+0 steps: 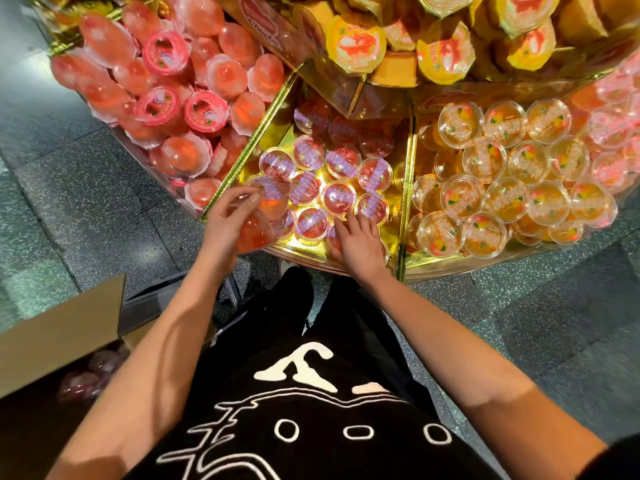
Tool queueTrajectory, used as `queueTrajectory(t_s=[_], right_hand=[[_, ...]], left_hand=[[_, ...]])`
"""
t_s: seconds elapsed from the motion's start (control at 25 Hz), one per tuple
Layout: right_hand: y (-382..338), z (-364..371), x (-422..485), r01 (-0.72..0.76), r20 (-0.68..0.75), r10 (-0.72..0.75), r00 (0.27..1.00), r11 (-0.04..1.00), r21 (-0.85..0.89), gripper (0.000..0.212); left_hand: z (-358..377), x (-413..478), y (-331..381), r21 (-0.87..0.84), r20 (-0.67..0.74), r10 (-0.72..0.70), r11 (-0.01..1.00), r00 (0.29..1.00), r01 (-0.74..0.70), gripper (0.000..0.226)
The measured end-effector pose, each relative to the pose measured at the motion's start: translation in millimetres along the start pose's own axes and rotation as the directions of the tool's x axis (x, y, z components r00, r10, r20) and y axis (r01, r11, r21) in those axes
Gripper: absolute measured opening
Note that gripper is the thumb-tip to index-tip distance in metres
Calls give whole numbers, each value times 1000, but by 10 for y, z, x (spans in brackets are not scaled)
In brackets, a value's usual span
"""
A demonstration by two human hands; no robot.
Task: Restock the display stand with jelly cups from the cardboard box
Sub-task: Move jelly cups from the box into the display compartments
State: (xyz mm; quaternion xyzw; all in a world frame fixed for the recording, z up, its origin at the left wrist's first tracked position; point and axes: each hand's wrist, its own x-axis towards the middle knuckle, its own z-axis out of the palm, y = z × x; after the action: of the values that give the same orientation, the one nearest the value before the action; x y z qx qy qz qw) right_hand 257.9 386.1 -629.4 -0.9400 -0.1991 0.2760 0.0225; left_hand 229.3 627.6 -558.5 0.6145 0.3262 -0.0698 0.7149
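Note:
The display stand's middle compartment [266, 123], edged in gold, holds several red jelly cups with purple-printed lids [339, 197]. My left hand [227, 218] grips two of these cups [266, 209] at the compartment's front left corner, one above the other. My right hand [358, 242] lies with straight fingers on the cups in the front row. The cardboard box [62, 327] stands open at the lower left, with more red cups [93, 375] dimly visible inside.
A left compartment is heaped with pink-lidded cups [166, 98]. The right one holds orange clear-lidded cups [502, 181]. An upper tier carries yellow-lidded cups [443, 53]. Dark speckled floor [86, 161] surrounds the stand; my black trousers and printed shirt fill the lower middle.

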Motion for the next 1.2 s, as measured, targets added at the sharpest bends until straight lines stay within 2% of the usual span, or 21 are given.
queueTrajectory(t_s=[0.08, 0.32, 0.4, 0.48, 0.56, 0.68, 0.76, 0.88, 0.96, 1.04, 1.08, 1.2], right_hand=[[-17, 28, -10, -22, -19, 22, 1000, 1000, -11, 61], [-44, -4, -32, -86, 44, 83, 996, 994, 61, 70], [-89, -118, -72, -109, -49, 122, 991, 972, 208, 75], [-159, -400, -85, -36, -173, 145, 974, 857, 513, 77], [-202, -754, -69, 92, -186, 73, 980, 664, 742, 84], [-247, -1135, -68, 128, -94, -93, 991, 510, 850, 90], [-238, -1189, -65, 100, -62, -98, 993, 440, 893, 75], [-156, -1139, -43, 73, -98, 45, 994, 391, 918, 47], [-112, -1111, -48, 64, -94, 89, 992, 295, 953, 34], [-107, -1061, -25, 49, -84, 153, 985, 218, 975, 32], [-118, -1030, -8, 52, -100, 218, 971, 216, 975, 32], [-138, -977, 163, 44, -174, 488, 856, 265, 963, 38]], left_hand=[[-6, -6, 12, -8, 11, -12, 1000, 1000, 12, 12], [65, -6, 121, -15, 21, -13, 1000, 1000, 13, 14], [115, -21, 148, 23, 39, 36, 999, 999, -37, 12], [157, -20, 156, 58, 94, 72, 995, 993, -78, 13], [212, 1, 199, 105, 145, 87, 989, 986, -103, 15], [321, 48, 316, 131, 228, 84, 984, 970, -116, 18], [378, 81, 378, 168, 295, 75, 977, 953, -129, 15], [454, 100, 464, 212, 385, 61, 965, 921, -153, 17], [553, 100, 518, 230, 404, 54, 960, 913, -158, 28], [636, 143, 514, 243, 352, 51, 959, 934, -144, 40], [665, 165, 490, 249, 305, 60, 958, 951, -140, 42], [699, 294, 433, 266, 147, 75, 958, 986, -112, 40]])
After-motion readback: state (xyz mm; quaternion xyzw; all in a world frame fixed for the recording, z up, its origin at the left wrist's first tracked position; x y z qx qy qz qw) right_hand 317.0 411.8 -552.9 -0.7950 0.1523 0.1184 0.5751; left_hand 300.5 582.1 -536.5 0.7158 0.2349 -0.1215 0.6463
